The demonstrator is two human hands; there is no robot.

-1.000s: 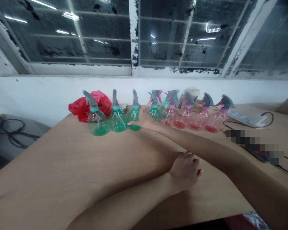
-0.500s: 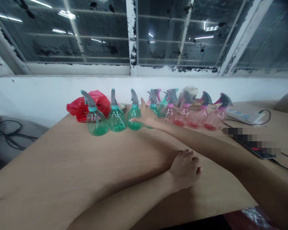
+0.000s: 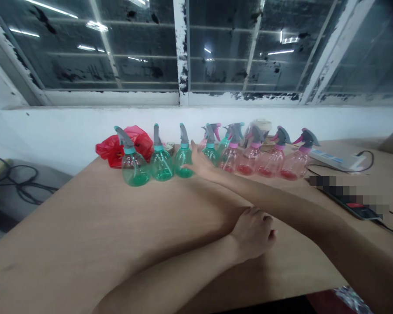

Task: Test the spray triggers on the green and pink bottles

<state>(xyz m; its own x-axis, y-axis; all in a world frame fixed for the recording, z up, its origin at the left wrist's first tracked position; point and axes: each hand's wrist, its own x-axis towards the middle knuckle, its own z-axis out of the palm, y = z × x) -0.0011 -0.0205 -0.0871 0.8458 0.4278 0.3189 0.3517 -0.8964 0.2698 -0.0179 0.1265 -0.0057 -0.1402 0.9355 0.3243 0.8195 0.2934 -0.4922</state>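
My right hand [image 3: 203, 165] reaches across to the row of spray bottles, thumb and fingers apart. It is at the right side of a green spray bottle [image 3: 184, 163], with the thumb in front of its edge; whether they touch I cannot tell. Another green spray bottle [image 3: 210, 152] stands just behind this hand, partly covered. To the left are two more green bottles, one upright [image 3: 163, 165] and one at the row's end [image 3: 136, 169]. Nearer to me, my left hand [image 3: 253, 233] rests on the table with its fingers curled into a loose fist, nothing visible in it.
Several pink spray bottles [image 3: 269, 163] continue the row rightward. Behind the left end lies a red plastic bag [image 3: 139, 137]. A white power strip [image 3: 342, 161], a phone-like device [image 3: 363, 213] and cables are on the right. The wooden table [image 3: 85, 235] meets a wall under windows.
My right hand has shifted very slightly right relative to the green bottle, its thumb now covering less of it. The whole view has moved a little. My left hand stays put.
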